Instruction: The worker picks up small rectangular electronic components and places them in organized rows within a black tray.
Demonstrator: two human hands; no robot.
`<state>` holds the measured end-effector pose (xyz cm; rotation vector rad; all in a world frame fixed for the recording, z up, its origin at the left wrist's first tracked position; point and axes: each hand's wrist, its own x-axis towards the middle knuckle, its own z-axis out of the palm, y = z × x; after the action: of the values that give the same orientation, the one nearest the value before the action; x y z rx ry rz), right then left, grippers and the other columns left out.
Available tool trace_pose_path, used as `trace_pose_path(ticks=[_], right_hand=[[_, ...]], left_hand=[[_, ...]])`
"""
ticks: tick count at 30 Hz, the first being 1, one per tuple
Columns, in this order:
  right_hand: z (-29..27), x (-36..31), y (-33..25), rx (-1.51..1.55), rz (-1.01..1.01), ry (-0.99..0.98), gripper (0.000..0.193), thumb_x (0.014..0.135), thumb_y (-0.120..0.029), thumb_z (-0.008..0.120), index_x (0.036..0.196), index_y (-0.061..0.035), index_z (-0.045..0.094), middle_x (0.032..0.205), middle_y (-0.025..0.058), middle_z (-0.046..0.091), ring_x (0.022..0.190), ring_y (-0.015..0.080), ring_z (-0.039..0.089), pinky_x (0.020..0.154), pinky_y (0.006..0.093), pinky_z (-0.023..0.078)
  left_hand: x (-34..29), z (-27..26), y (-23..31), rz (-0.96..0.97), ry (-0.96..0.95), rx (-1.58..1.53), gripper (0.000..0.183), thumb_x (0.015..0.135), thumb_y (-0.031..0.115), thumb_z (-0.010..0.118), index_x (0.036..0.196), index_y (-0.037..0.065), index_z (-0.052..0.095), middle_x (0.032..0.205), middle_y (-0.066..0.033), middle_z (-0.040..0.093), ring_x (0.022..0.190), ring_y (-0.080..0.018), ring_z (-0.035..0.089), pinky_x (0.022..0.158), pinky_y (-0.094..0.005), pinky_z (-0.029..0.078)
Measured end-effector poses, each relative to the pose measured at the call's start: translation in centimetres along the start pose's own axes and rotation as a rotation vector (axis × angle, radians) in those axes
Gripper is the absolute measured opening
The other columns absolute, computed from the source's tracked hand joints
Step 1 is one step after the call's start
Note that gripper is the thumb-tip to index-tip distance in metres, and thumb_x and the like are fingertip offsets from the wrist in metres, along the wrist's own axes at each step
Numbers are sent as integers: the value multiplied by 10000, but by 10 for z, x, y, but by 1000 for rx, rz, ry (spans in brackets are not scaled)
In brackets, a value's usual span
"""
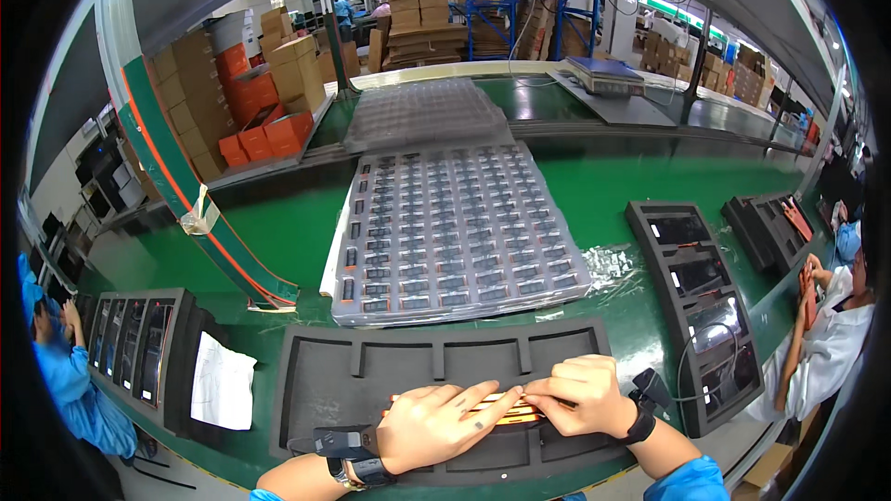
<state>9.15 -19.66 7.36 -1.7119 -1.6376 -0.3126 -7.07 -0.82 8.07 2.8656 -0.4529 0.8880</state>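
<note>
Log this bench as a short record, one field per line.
Left hand: laid over an orange-edged device
Right hand: fingertips at the device's right end, grip unclear
Below hands: black foam tray
Beyond it: clear tray, parts in rows
Far left: paper, person in blue
Far right: person in white

Blue sleeves (689, 481) end above black wrist straps (641, 423) with boxy modules (340, 443), the left joined by what looks like a bracelet (347, 477).
</note>
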Motion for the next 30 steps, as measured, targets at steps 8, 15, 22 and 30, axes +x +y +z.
trace_pose_path(ticks=[8, 15, 22, 30], right_hand=[[-16, 2, -3, 459, 315, -80, 511, 815, -340, 767, 1222, -57, 641, 638, 16, 474, 536, 133, 477, 534, 280, 400], [-5, -1, -12, 644, 365, -151, 679, 986, -600, 399, 1294, -16, 556, 764, 78, 512, 657, 199, 526, 626, 331, 431], [1, -4, -8, 792, 444, -166, 404, 1052, -379, 380, 982, -2, 504, 914, 103, 516, 796, 192, 506, 761, 319, 431], [1, 0, -2, 1006, 559, -22, 154, 1034, -182, 537, 1011, -31, 552, 997, 33, 520, 893, 93, 519, 812, 258, 431]], left_hand=[[1, 0, 2, 10, -58, 25, 462, 884, 413, 710, 1304, 230, 648, 991, 18, 694, 631, -99, 606, 591, -235, 538], [0, -1, 7, 40, -146, 193, 464, 864, 487, 705, 1287, 310, 629, 950, 73, 623, 640, -77, 573, 561, -218, 506], [3, -3, 6, 15, -198, 177, 465, 877, 529, 672, 1293, 330, 617, 869, 66, 590, 621, -82, 567, 548, -217, 490], [3, -2, 1, -80, -190, 148, 502, 882, 527, 660, 1341, 328, 617, 888, 77, 624, 641, -83, 610, 551, -231, 495]])
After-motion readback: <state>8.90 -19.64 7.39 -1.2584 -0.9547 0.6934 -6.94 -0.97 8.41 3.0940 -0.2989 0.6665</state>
